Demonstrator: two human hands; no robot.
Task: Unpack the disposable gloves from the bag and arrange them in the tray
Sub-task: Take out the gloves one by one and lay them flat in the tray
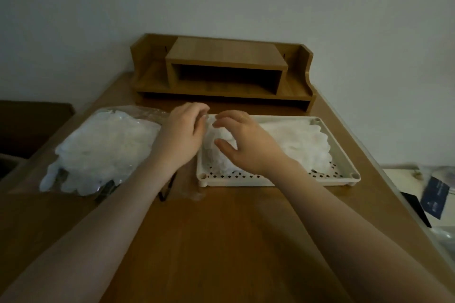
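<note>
Gloves [216, 152] in tray [344, 162], beneath both hands [211, 135].

- Left hand [183, 130]: fingertips blurred at the far left corner of the tray [344, 162]; whether they pinch a glove cannot be told.
- Right hand [242, 140]: covers the middle of the left stack of gloves [216, 155].
- Bag [103, 147]: its near right corner lies hidden beneath the left forearm.
- Both forearms: cut off by the bottom edge.
- Dark blue packet [434, 198]: print too small to read; items beside it cut off by the right edge.
</note>
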